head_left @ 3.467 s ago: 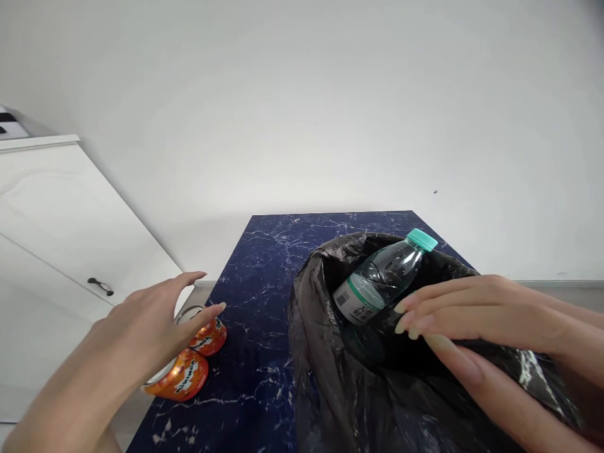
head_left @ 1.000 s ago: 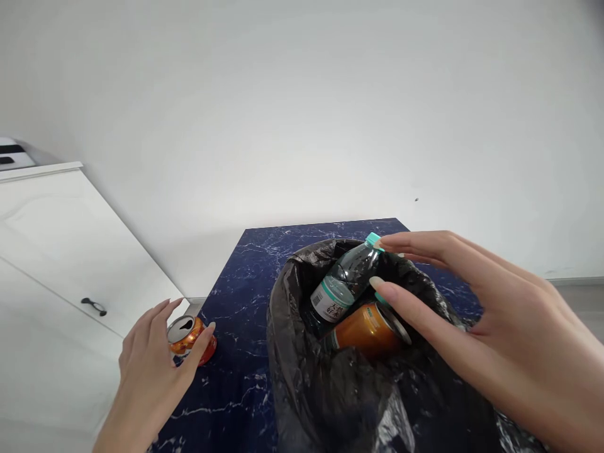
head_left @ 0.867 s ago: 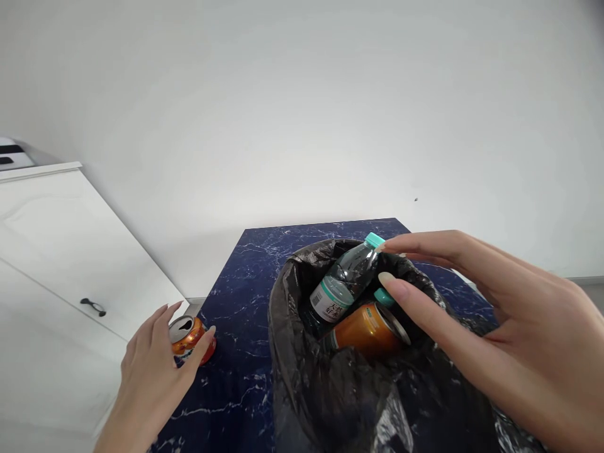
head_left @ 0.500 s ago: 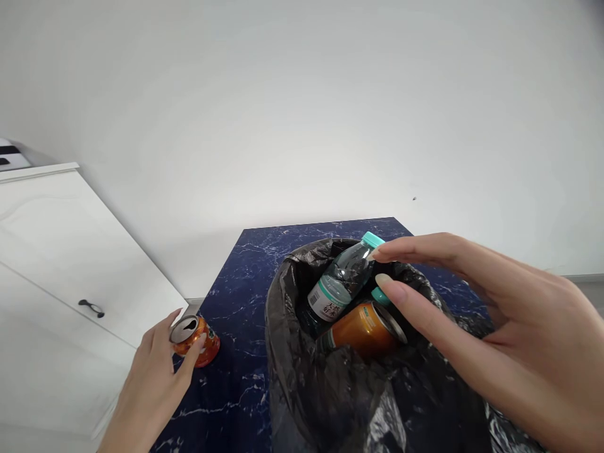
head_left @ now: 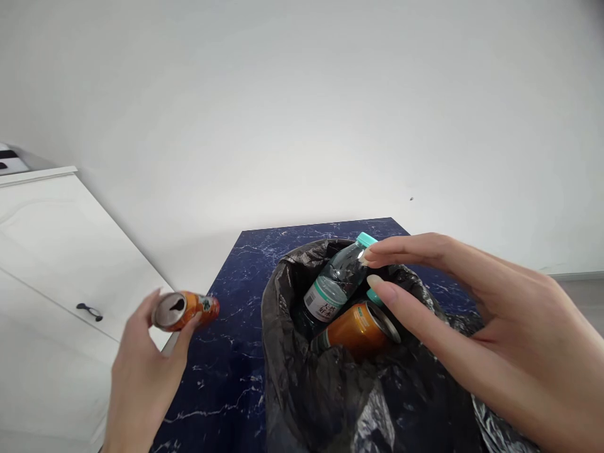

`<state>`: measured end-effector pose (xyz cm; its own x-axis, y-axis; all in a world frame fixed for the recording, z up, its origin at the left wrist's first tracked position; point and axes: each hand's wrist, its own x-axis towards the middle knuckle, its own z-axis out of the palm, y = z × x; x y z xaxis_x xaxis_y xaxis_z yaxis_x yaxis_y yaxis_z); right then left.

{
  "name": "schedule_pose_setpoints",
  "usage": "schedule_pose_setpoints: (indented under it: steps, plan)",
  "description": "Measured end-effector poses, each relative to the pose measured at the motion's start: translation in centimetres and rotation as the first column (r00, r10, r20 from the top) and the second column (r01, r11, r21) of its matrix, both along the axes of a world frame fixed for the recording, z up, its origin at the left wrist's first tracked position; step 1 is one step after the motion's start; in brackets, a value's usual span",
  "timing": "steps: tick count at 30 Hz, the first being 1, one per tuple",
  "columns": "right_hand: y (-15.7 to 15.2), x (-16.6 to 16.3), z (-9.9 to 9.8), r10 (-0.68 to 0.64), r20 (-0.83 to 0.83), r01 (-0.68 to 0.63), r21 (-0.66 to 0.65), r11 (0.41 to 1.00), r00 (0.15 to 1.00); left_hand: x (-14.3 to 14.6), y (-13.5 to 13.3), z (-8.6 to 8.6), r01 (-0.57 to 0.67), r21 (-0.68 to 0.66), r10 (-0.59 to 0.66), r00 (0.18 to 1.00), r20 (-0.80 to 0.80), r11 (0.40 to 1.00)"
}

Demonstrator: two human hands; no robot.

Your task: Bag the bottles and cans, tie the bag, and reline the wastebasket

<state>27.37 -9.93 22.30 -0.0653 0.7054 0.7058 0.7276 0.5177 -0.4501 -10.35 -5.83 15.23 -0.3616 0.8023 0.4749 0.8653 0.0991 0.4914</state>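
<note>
The left hand [head_left: 146, 362] is grasping a red-orange can [head_left: 192, 307] around its side, thumb on the right and fingers wrapping the left. The can is tilting well off upright above the table's left edge, its opened top facing left and near, its base pointing right. The dark blue table [head_left: 221, 377] is showing white veins below it.

The right hand [head_left: 500, 314] is holding nothing in its grip; thumb and fingers are standing apart over the mouth of a black bag [head_left: 302, 393]. Its fingertips are overlapping the neck of a clear bottle [head_left: 337, 277], though whether they are touching it is hard to tell from this angle. Inside the bag, the bottle is leaning with its capped end far and right, while an amber can [head_left: 356, 330] is lying just nearer, beside a second teal cap [head_left: 375, 297].

With its tab hole open, the held can is probably weighing little; its thin metal wall is likely giving under a hard squeeze and feeling rather slick. A light pinch around the middle of the body would be suiting it best, with fingers staying off the opening's edge. The bag is looking soft and floppy, its rim offering little stiffness to anything pressing on it.
</note>
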Motion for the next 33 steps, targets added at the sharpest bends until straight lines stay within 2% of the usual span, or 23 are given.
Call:
schedule_pose_setpoints:
  steps: [2, 3, 4, 5, 8, 10, 13, 16, 20, 24, 26, 28, 33]
  plan:
    - [0.0, -0.1, 0.0, 0.006, -0.011, -0.006, -0.005, 1.0, 1.0, 2.7, -0.5, 2.7, 0.044, 0.215, -0.067, 0.992, 0.103, 0.976]
    - [0.0, -0.1, 0.0, 0.002, -0.024, -0.002, -0.006, 1.0, 1.0, 4.0, -0.7, 4.0, 0.169, 0.342, -0.227, 0.964, 0.136, 0.924]
    - [-0.1, -0.1, 0.0, -0.006, -0.04, 0.006, -0.009, 1.0, 0.999, 5.3, -0.8, 5.2, 0.302, 0.452, -0.389, 0.914, 0.112, 0.84]
    - [-0.1, -0.2, 0.0, -0.016, -0.059, 0.015, -0.013, 1.0, 0.998, 6.5, -0.9, 6.2, 0.389, 0.508, -0.489, 0.869, 0.076, 0.768]
    - [-0.1, -0.1, 0.1, -0.034, -0.109, 0.031, -0.029, 0.999, 0.993, 9.3, -0.8, 8.6, 0.549, 0.553, -0.664, 0.748, 0.011, 0.627]
    - [0.0, 0.1, 0.1, -0.029, -0.136, 0.024, -0.034, 0.999, 0.99, 10.6, -0.6, 9.8, 0.633, 0.51, -0.737, 0.676, 0.002, 0.582]
    - [-0.1, 0.5, 0.3, -0.024, -0.192, 0.017, -0.038, 0.999, 0.981, 11.8, -0.3, 10.8, 0.731, 0.36, -0.789, 0.615, 0.021, 0.58]
    - [-0.1, 0.8, 0.3, -0.014, -0.227, 0.003, -0.05, 0.999, 0.974, 12.7, 0.0, 11.2, 0.785, 0.166, -0.794, 0.607, -0.016, 0.597]
    - [-0.1, 1.3, 0.3, 0.001, -0.249, -0.014, -0.05, 0.999, 0.969, 13.7, 0.6, 10.8, 0.761, -0.078, -0.763, 0.632, -0.137, 0.644]
    - [-0.2, 1.7, 0.3, 0.001, -0.24, -0.011, -0.039, 0.999, 0.971, 14.5, 1.0, 10.1, 0.752, -0.209, -0.78, 0.59, -0.207, 0.625]
    - [-0.4, 1.8, 0.4, -0.003, -0.232, -0.005, -0.034, 0.999, 0.973, 14.7, 1.0, 9.9, 0.754, -0.232, -0.788, 0.58, -0.206, 0.615]
    - [-0.5, 1.8, 0.4, -0.012, -0.226, 0.005, -0.03, 1.0, 0.974, 14.7, 1.0, 9.9, 0.752, -0.199, -0.777, 0.596, -0.2, 0.628]
    - [-0.5, 1.6, 0.4, -0.029, -0.254, 0.028, -0.009, 1.0, 0.967, 14.6, 0.5, 10.1, 0.7, 0.111, -0.687, 0.714, -0.135, 0.706]
